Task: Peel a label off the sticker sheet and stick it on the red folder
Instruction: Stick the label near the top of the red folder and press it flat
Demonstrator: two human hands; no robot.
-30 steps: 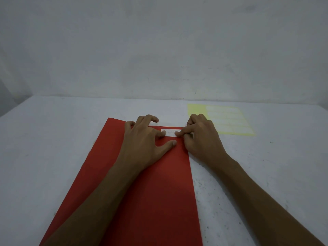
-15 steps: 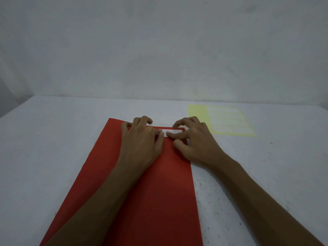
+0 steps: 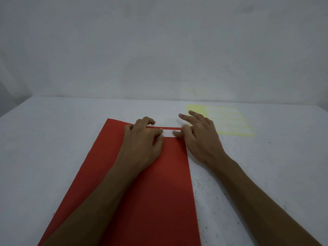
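Observation:
The red folder (image 3: 150, 189) lies flat on the white table, long side running away from me. A white label (image 3: 168, 133) with faint writing lies along the folder's far edge, near its right corner. My left hand (image 3: 142, 144) rests palm down on the folder, its fingertips on the label's left end. My right hand (image 3: 200, 139) sits at the folder's right edge, thumb pressing the label's right end while the other fingers are spread and lifted. The yellow sticker sheet (image 3: 229, 121) lies flat beyond my right hand.
The white table (image 3: 53, 148) meets a plain pale wall (image 3: 159, 50) at its far edge. Dark specks mark the table surface to the right of the folder.
My right hand has shifted to the right, off the folder, with its fingers now spread and lifted; only the thumb stays on the label. More of the label shows. My left hand has barely moved.

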